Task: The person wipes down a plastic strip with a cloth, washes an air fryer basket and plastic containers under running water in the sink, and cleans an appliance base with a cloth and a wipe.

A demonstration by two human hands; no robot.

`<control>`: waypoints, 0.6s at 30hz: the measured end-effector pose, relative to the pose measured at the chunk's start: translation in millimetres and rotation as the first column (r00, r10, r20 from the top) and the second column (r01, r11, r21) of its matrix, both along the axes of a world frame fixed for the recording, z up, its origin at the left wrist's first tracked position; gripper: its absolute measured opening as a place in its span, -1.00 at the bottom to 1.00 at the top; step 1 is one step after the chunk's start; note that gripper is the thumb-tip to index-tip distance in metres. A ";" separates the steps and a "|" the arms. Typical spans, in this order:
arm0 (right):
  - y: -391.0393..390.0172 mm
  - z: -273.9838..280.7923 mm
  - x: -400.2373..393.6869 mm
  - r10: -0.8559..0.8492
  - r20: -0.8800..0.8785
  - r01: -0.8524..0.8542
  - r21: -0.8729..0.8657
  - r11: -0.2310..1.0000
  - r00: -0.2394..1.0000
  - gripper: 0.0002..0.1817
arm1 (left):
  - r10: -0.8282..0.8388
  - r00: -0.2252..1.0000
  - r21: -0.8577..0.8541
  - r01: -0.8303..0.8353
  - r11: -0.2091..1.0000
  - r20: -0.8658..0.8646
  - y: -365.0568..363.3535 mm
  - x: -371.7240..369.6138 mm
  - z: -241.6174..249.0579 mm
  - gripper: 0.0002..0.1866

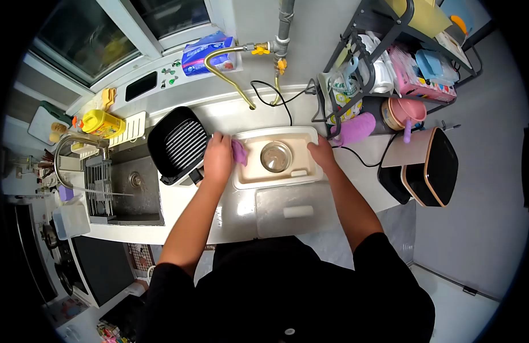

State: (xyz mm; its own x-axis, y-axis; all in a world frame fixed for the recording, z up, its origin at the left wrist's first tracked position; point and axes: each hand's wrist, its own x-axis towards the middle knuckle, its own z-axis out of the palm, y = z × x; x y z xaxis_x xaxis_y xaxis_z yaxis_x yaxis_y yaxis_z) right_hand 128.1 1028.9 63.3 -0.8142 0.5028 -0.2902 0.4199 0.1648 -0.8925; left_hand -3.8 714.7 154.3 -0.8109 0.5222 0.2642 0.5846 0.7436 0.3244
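In the head view, a cream rectangular tub (253, 171) sits on the counter before me. Inside it are a round, shiny bowl-like piece (276, 156) and a small white block (298, 173). My left hand (218, 157) is closed on a purple cloth (240, 152) at the tub's left side. At the opposite end, my right hand (320, 153) grips the tub's rim with curled fingers. Left of my left hand stands a black air fryer basket (155, 147) with a ridged rack (186, 142). A greyish flat lid (270, 220) with a white handle lies in front of the tub.
A sink (144, 200) with a faucet (61, 154) is at left, beside a yellow bottle (103, 124). Behind the tub, a brass-coloured pipe (227, 77) and black cord (281, 102) hang low. A shelf rack (364, 74) and air fryer body (436, 171) stand at right.
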 end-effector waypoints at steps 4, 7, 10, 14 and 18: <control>-1.0 3.6 -3.9 0.001 -0.029 0.003 0.133 0.991 1.000 -0.52 | -0.007 1.000 -0.153 0.006 0.988 -0.007 18.9 -33.3 -21.3 -0.88; -1.9 3.3 -1.9 0.016 -0.078 -0.006 0.121 0.993 0.997 -0.52 | -0.047 0.999 -0.168 0.049 0.985 0.012 33.6 -43.3 -16.8 -0.90; -0.6 9.3 -5.4 0.041 -0.074 -0.032 0.116 0.993 0.996 -0.52 | -0.167 0.986 -0.117 0.169 0.979 0.026 58.2 -38.0 -14.9 -0.90; 0.7 -4.0 -3.6 0.021 -0.098 -0.007 0.146 0.989 0.995 -0.51 | -0.352 0.929 -0.001 0.354 0.935 0.115 47.5 -32.4 1.7 -0.84; 1.4 -9.0 -6.7 0.064 -0.055 -0.052 0.189 0.981 0.996 -0.45 | -0.378 0.917 -0.069 0.388 0.919 0.129 51.1 -55.3 -8.2 -0.86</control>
